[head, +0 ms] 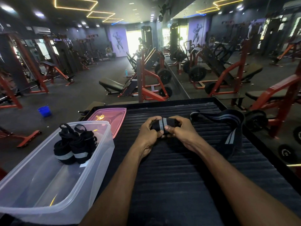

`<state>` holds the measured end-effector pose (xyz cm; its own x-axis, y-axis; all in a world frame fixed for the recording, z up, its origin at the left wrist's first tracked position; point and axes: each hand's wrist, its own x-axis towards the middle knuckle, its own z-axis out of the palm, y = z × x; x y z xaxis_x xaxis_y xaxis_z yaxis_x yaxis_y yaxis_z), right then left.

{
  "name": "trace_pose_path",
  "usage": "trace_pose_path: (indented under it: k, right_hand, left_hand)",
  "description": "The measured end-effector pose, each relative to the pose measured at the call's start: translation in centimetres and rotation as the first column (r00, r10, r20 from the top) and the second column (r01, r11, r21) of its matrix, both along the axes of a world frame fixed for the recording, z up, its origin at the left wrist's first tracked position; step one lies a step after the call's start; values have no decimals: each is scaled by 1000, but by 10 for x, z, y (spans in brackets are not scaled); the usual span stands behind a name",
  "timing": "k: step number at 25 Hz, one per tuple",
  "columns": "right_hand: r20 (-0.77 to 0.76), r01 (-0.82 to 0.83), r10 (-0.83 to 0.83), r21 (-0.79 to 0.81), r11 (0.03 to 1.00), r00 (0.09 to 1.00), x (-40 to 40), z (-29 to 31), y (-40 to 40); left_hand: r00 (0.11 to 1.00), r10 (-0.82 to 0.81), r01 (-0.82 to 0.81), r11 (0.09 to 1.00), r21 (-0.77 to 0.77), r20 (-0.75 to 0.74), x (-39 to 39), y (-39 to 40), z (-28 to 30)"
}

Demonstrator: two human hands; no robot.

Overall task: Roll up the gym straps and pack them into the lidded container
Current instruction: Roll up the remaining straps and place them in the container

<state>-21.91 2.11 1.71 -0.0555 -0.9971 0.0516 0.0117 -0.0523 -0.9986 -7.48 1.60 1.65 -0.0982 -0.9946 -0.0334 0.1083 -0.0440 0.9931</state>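
Rolled strap [164, 125] held above the ribbed tabletop [171, 168], fingers of left hand [149, 130] and right hand [178, 129] curled around its ends. Clear container [97, 154], left, holds two rolled straps [75, 145]; pink lid [112, 114] behind.

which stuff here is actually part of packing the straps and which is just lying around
Part of the job:
- rolled strap, gripped by left hand and right hand
- unrolled strap on the black ribbed platform
- clear container with two rolled straps inside
- pink lid behind it

Just lying about:
- blue bucket on the floor
- teal bottle
- benches and weight machines
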Motion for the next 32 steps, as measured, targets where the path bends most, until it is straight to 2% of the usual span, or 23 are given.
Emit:
trace_pose_path:
  k: [2,6,10,13,16,18,20,22,24,27,32]
  right_hand:
    - [23,-9,9,-22,1000,1000,0,1,-1]
    - [148,-90,77,82,993,986,-3,-3,-7]
    - [-40,-61,60,-18,998,997,-2,-6,-3]
    - [-115,-33,22,-90,995,993,-4,-8,0]
    - [-113,-33,21,-108,994,993,-4,-8,-2]
    - [-36,-67,65,-53,996,997,-6,-7,-2]
    - [-25,-123,124,38,992,992,-5,-7,-1]
    - [-187,-115,130,85,990,974,-3,-9,0]
    - [-325,-28,42,48,998,945,0,-12,-1]
    - [-454,83,-84,-24,996,887,-3,-16,-4]
    - [-480,98,-84,4,995,873,-7,-17,-2]
  left_hand:
    - [1000,-11,12,1000,-23,4,0,2,1]
    - [991,37,-20,991,-131,128,5,2,-2]
    - [980,1,29,988,-150,198,8,5,-2]
    - [980,-55,80,989,-122,193,9,7,5]
    - [985,-97,117,983,-142,143,14,8,9]
    - [970,-92,137,972,-192,226,17,10,9]
    - [953,-45,119,965,-233,299,16,9,5]
    - [943,51,41,963,-266,330,16,7,3]
    - [905,173,-47,948,-314,388,16,4,4]
    - [796,374,-184,899,-398,476,25,3,10]
    - [703,448,-280,889,-363,553,37,5,13]
